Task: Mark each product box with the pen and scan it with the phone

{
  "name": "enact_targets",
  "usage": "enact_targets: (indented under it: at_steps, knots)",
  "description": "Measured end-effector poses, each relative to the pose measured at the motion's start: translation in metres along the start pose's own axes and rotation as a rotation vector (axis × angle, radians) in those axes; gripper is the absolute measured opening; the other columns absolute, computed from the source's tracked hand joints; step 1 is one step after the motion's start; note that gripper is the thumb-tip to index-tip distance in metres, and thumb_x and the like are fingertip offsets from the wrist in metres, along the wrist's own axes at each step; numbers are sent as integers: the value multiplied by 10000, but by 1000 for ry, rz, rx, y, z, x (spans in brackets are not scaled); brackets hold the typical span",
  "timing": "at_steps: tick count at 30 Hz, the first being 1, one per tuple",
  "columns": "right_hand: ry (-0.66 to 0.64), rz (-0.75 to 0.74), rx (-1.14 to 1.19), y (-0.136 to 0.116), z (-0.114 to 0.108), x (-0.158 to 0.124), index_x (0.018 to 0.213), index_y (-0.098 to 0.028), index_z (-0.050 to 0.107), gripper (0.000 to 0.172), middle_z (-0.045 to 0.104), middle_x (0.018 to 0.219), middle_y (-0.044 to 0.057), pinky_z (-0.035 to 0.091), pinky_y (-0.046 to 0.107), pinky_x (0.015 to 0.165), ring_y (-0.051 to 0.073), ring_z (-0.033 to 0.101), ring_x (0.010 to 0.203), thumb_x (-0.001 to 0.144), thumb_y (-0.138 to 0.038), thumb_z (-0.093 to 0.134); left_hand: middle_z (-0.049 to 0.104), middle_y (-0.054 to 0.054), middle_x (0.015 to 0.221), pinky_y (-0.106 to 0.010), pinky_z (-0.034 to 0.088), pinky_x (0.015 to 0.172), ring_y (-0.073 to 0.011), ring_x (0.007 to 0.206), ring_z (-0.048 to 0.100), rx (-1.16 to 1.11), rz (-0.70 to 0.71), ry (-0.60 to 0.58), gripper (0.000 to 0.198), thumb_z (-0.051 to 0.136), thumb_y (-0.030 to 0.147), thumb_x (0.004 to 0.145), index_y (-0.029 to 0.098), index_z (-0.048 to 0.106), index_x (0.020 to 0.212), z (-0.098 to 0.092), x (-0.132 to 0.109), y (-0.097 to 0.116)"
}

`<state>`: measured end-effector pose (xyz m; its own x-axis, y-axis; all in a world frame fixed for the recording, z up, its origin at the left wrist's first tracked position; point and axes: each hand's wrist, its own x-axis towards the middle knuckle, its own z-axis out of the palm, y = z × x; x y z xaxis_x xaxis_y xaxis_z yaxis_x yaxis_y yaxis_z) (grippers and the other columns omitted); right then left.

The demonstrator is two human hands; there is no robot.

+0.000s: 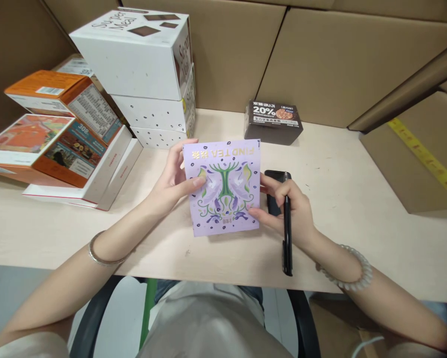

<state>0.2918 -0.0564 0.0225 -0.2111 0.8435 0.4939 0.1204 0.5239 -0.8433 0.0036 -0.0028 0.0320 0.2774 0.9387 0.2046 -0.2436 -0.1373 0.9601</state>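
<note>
A lilac square box (223, 186) printed "FIND TEA" with a green and purple plant pattern is held just above the pale wooden table (357, 199), its text upside down to me. My left hand (171, 184) grips its left edge, thumb on the front face. My right hand (290, 211) pinches the right edge with its fingertips while a black pen (287, 233) lies clamped across the same hand. A black phone-like object (273, 191) lies on the table right behind my right hand, partly hidden.
A dark snack box marked "20%" (272, 122) sits at the back. White boxes (144, 74) are stacked at back left, with orange boxes (47, 139) on flat white ones to their left. Cardboard cartons (338, 59) line the rear and right.
</note>
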Motion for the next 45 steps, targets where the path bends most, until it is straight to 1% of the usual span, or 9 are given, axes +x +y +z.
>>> enact_targets:
  at_steps: [6,12,15,18,20,26,30,37,45]
  knots:
    - [-50,-133,-55,-2,-1,0,874,-307,429,520,710,1581,120,737,556,1057,384,706,1448,896,-201,937,727,-97,1339,-468,727,878,-316,1093,793,-23,-18,-15,819,931,500,844,343,486,1514,0,-3,-5]
    - [-14,-200,-115,-1,-4,2,813,-298,429,509,780,1502,113,761,512,968,363,804,1323,914,-287,929,554,-95,1656,-568,593,1211,-361,1460,635,166,324,27,856,1011,511,743,360,551,1448,-7,-5,-17]
    - [71,-103,-73,-10,-13,7,819,-291,543,431,900,1192,118,747,423,675,309,894,891,983,-549,847,621,-99,1565,-528,663,1086,-335,1318,720,185,310,-31,826,981,515,792,368,544,1477,-6,-5,-17]
    - [272,-15,47,-22,-22,12,1017,-306,679,453,834,803,32,365,288,291,153,582,373,1004,-758,710,721,-75,1344,-415,707,838,-274,1067,793,163,224,-103,660,883,476,911,361,552,1470,3,-8,-14]
    - [320,-24,63,-30,-27,15,1040,-317,709,476,719,688,-16,235,287,289,113,427,345,977,-789,721,739,-57,1239,-373,691,765,-250,985,792,162,217,-114,569,836,466,957,362,565,1446,10,-10,-11]
    - [188,40,-146,-62,-31,15,941,-309,744,190,740,722,-23,458,300,438,151,643,542,991,-442,869,688,-81,1321,-409,680,834,-275,1073,736,259,248,-50,627,871,526,900,348,586,1430,23,-19,2]
    - [240,124,-244,-83,-23,20,806,-322,656,339,703,676,-24,458,336,438,165,620,533,895,-459,953,669,-79,1296,-410,680,830,-276,1080,716,255,230,-12,642,895,526,872,333,586,1400,29,-24,7]
    - [262,-35,-237,-59,-17,45,739,-302,569,440,569,529,-75,352,331,411,123,488,412,990,-534,845,717,-50,1208,-363,664,791,-241,997,745,219,176,-10,584,873,498,935,324,572,1404,31,-25,7]
    - [215,5,-342,-55,-13,50,686,-294,547,507,579,527,-56,364,333,409,129,467,412,980,-602,822,748,-29,1115,-328,666,775,-217,948,781,240,187,-29,583,859,493,947,306,526,1388,32,-24,10]
